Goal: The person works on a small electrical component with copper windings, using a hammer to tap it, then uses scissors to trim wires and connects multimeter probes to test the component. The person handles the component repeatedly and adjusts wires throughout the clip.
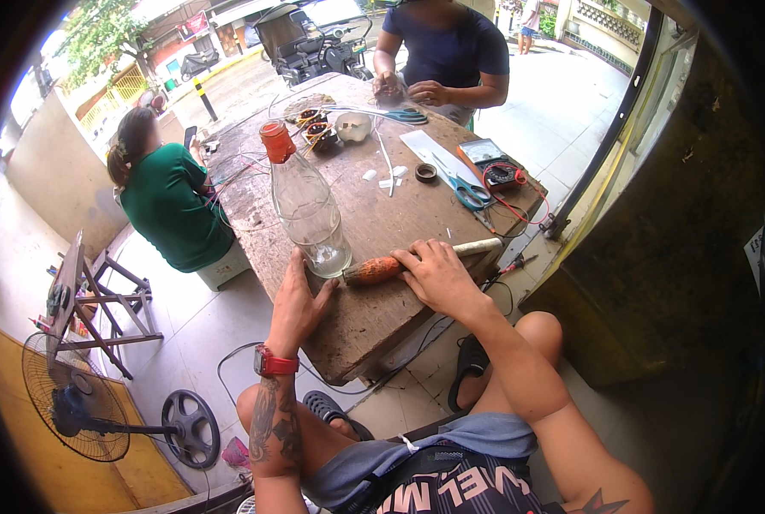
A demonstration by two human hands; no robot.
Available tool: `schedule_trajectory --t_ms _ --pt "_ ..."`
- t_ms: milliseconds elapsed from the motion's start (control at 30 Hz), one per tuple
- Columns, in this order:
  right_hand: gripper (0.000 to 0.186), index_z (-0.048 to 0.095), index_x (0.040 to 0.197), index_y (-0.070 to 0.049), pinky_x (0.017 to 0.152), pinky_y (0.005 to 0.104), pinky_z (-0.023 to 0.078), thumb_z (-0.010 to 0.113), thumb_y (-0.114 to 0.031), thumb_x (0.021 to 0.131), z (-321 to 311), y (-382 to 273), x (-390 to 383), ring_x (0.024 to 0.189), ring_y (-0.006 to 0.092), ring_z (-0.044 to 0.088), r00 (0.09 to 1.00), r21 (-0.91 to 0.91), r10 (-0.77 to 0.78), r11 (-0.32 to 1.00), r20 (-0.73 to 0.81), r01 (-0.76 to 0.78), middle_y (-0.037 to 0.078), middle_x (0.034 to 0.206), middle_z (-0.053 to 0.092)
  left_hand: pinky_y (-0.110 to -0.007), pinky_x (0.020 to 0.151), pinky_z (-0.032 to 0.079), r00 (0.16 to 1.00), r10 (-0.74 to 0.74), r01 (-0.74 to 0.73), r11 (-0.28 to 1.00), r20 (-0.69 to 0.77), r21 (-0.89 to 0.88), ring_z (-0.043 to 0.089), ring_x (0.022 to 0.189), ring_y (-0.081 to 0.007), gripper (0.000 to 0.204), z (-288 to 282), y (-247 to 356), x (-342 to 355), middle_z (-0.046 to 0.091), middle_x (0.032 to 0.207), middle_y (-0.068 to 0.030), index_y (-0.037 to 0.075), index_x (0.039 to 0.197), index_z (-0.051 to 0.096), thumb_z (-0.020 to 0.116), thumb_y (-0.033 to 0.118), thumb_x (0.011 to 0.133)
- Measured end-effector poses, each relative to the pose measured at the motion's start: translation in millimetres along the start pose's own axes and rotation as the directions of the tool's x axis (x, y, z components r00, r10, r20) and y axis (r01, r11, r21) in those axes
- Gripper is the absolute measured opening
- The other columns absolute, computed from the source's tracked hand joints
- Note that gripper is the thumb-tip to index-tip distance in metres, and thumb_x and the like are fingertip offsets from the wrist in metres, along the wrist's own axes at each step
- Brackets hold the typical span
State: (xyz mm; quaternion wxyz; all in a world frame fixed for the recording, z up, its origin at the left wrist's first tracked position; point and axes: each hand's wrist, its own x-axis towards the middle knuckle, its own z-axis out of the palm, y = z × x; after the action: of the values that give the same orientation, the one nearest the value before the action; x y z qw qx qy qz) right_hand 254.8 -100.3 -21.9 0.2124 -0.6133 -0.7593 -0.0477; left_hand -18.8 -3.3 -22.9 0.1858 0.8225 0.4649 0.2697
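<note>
My right hand rests on a long tool with an orange handle and a pale shaft, lying across the near end of the worn wooden table. The handle's tip touches the base of a clear glass bottle with an orange cap. My left hand lies flat and open on the table just left of the bottle's base. A red watch is on my left wrist.
On the table are blue-handled scissors, a multimeter with red leads, a tape roll, white paper and copper coils. A person in green sits at left, another in dark blue stands far. A fan is on the floor.
</note>
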Motion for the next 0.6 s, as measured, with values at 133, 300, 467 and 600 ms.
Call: schedule_trajectory --t_ms 133,300,467,600 --pt "0.038 0.062 0.138 -0.011 0.105 0.0458 0.044 0.065 -0.021 0.101 -0.5 -0.1 0.3 0.114 0.0316 0.057 1.000 -0.001 0.006 1.000 0.010 -0.006 0.013 0.121 0.061 -0.043 0.120 0.039 1.000 -0.001 0.001 1.000 -0.008 0.016 0.047 0.145 -0.0444 0.090 0.5 -0.3 -0.4 0.044 0.155 -0.0360 -0.014 0.156 0.030 0.076 0.032 0.094" --pt "0.040 0.059 0.138 -0.009 0.108 0.0472 0.042 0.064 -0.023 0.101 -1.7 -0.1 0.9 0.120 0.0326 0.057 0.999 0.010 0.009 1.000 0.045 -0.009 0.015 0.121 0.061 -0.044 0.120 0.040 1.000 -0.003 0.003 1.000 0.003 -0.007 0.048 0.144 -0.0447 0.091 0.3 -0.6 -0.7 0.044 0.155 -0.0361 -0.014 0.156 0.029 0.076 0.034 0.094" --pt "0.039 0.062 0.138 -0.010 0.105 0.0463 0.044 0.065 -0.022 0.101 -1.3 -0.2 -0.2 0.115 0.0325 0.057 1.000 0.002 -0.005 1.000 0.006 0.005 0.014 0.122 0.061 -0.044 0.118 0.042 1.000 0.009 -0.009 1.000 -0.006 -0.004 0.049 0.142 -0.0450 0.091 0.7 -0.7 -0.7 0.046 0.153 -0.0361 -0.014 0.156 0.029 0.076 0.035 0.094" --pt "0.040 0.062 0.138 -0.010 0.106 0.0460 0.044 0.066 -0.021 0.099 0.3 0.7 -0.7 0.118 0.0330 0.057 1.000 -0.009 -0.012 1.000 -0.013 0.012 0.014 0.122 0.061 -0.044 0.117 0.043 1.000 0.019 -0.018 0.999 0.007 -0.030 0.052 0.139 -0.0454 0.091 2.0 -0.6 0.9 0.049 0.151 -0.0359 -0.014 0.156 0.029 0.077 0.033 0.094"
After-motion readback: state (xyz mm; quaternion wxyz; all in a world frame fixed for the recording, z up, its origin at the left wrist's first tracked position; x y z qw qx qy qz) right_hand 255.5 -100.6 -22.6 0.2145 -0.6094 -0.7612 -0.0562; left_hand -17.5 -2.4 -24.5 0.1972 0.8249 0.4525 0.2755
